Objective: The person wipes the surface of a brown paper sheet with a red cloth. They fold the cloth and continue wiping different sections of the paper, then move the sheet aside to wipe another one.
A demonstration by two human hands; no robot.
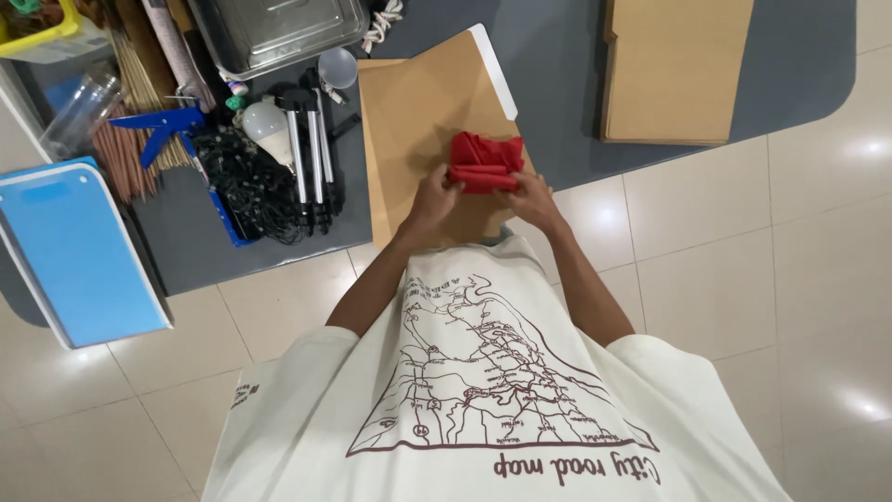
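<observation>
A folded red cloth [485, 160] lies on a brown paper envelope [418, 121] at the near edge of a grey table [557, 56]. My left hand [433, 197] grips the cloth's left side with its fingers curled over the edge. My right hand [533, 195] holds the cloth's lower right corner. Both forearms reach out over the table edge from my cream printed shirt [483, 390].
A stack of brown envelopes [674, 70] lies at the back right. Left of the envelope are a tripod [311, 153], a white bulb [268, 130], black cable [246, 186], a blue tool [163, 125], sticks [125, 149] and a metal tray [279, 33]. A blue chair [74, 246] stands at far left.
</observation>
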